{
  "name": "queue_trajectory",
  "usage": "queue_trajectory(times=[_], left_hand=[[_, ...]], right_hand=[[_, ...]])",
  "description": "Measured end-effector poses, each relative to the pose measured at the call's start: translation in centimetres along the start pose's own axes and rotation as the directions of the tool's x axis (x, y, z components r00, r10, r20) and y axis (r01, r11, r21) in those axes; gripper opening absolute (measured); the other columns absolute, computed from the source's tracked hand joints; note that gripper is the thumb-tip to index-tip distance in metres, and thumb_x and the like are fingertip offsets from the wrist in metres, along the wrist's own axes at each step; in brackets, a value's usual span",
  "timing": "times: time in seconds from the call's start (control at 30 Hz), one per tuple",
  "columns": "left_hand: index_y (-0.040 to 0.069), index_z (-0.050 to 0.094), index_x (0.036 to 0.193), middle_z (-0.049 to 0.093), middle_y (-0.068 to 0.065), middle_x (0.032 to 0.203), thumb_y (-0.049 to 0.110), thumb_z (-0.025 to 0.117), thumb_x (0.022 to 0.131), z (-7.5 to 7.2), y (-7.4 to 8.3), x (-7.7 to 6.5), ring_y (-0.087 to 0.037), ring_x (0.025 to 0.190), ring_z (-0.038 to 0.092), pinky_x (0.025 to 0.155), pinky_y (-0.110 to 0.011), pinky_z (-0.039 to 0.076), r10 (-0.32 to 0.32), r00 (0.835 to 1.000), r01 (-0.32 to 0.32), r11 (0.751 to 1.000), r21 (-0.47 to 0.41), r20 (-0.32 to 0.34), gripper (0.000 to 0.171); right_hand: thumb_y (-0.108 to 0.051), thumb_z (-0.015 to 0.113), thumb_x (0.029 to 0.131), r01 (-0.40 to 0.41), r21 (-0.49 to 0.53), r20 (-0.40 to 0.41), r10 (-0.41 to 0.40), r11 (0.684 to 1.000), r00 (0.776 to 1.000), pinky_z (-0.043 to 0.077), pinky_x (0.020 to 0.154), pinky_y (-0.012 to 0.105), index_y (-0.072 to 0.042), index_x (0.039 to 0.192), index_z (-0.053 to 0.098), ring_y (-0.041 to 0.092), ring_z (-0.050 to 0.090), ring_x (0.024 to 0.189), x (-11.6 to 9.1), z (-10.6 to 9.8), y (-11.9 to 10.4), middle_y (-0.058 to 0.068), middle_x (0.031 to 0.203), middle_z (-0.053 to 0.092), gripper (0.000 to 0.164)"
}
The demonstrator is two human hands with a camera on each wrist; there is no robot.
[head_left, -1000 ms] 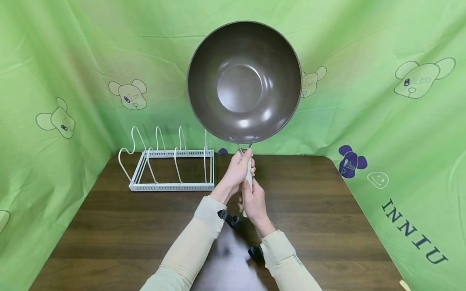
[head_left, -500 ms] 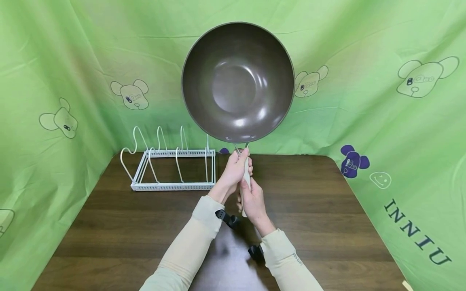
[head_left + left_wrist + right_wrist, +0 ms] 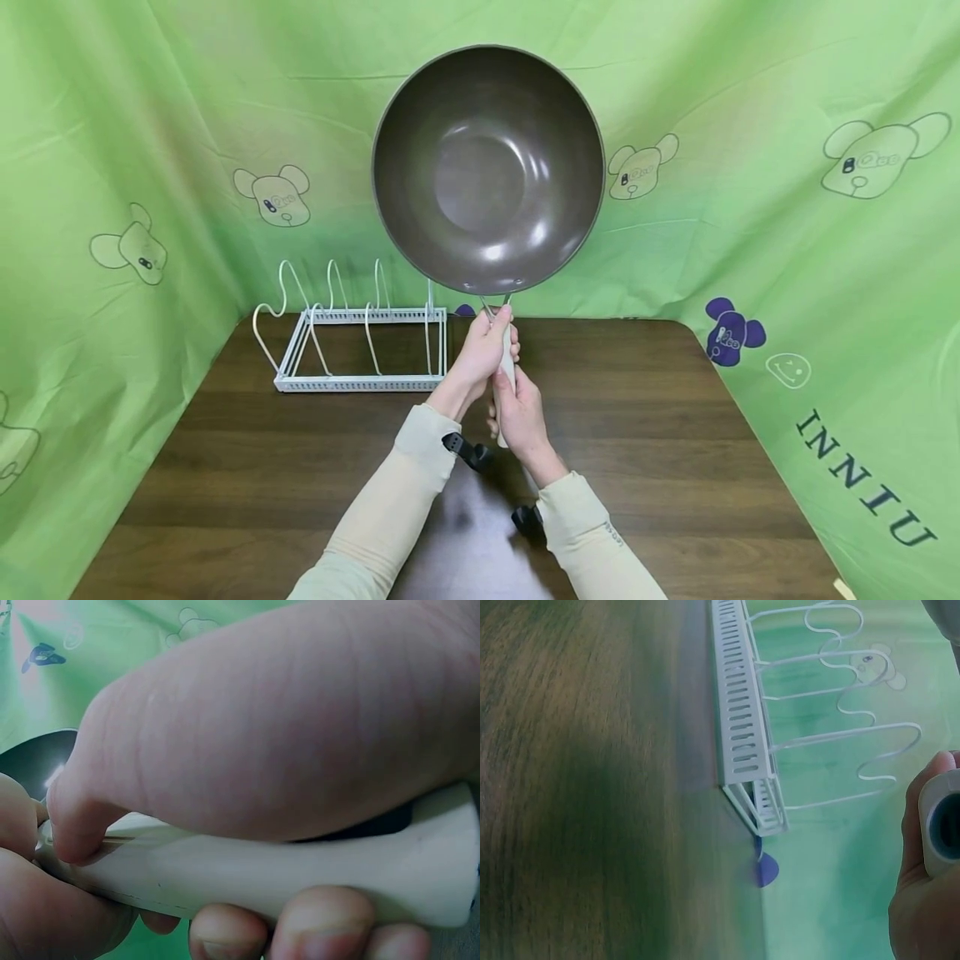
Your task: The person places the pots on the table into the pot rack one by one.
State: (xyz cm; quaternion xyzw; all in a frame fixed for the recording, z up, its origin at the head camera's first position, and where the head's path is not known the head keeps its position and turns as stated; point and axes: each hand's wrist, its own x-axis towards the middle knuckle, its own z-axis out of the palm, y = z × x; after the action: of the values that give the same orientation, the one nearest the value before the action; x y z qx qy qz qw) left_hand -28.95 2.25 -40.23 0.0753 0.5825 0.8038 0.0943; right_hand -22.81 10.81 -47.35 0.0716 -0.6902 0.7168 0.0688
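Note:
A dark brown wok [image 3: 487, 175] is held up in the air, its inside facing the head camera and its pale handle [image 3: 507, 358] pointing down. My left hand [image 3: 480, 354] grips the upper part of this handle, close below the pan. Lower down, my right hand [image 3: 521, 417] wraps the same handle, its thumb lying along the front. Fingers curl round the handle [image 3: 262, 874] in the left wrist view. The handle's hollow end [image 3: 934, 832] shows at the right edge of the right wrist view.
A white wire pan rack [image 3: 360, 384] with several upright hoops stands at the back left of the brown wooden table [image 3: 637, 467]. Green printed cloth [image 3: 750, 208] hangs behind and along both sides.
Both hands and the wok shifted slightly left in the first half second, then stayed nearly still. The rack and backdrop drift slightly right in view.

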Motion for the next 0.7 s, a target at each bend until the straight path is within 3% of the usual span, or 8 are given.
queue_trajectory(times=[0.27, 0.7], left_hand=[[0.011, 0.047, 0.102, 0.051, -0.002, 0.074, 0.031, 0.042, 0.11, -0.4, 0.1, -0.3, -0.012, 0.058, 0.051, 0.056, -0.025, 0.048, 0.008, 1.0, -0.008, 1.0, 0.009, -0.023, 0.022], [0.01, 0.046, 0.1, 0.052, -0.003, 0.075, 0.032, 0.042, 0.11, -1.0, 0.8, -0.9, -0.012, 0.058, 0.052, 0.056, -0.024, 0.048, 0.014, 0.998, -0.012, 0.999, 0.032, -0.064, 0.024]], right_hand=[[-0.036, 0.048, 0.108, -0.036, -0.001, 0.021, 0.036, 0.999, 0.999, 0.041, 0.031, 0.03, 0.006, 0.103, 0.05, 0.016, 0.045, 0.035, -0.1, 0.4, -0.3, 0.01, 0.058, 0.047, 0.042], [-0.034, 0.047, 0.108, -0.028, 0.022, 0.063, 0.026, 0.999, 0.998, 0.04, 0.03, 0.032, 0.005, 0.102, 0.05, 0.016, 0.044, 0.035, 0.1, 1.2, -0.5, 0.01, 0.058, 0.046, 0.04]])
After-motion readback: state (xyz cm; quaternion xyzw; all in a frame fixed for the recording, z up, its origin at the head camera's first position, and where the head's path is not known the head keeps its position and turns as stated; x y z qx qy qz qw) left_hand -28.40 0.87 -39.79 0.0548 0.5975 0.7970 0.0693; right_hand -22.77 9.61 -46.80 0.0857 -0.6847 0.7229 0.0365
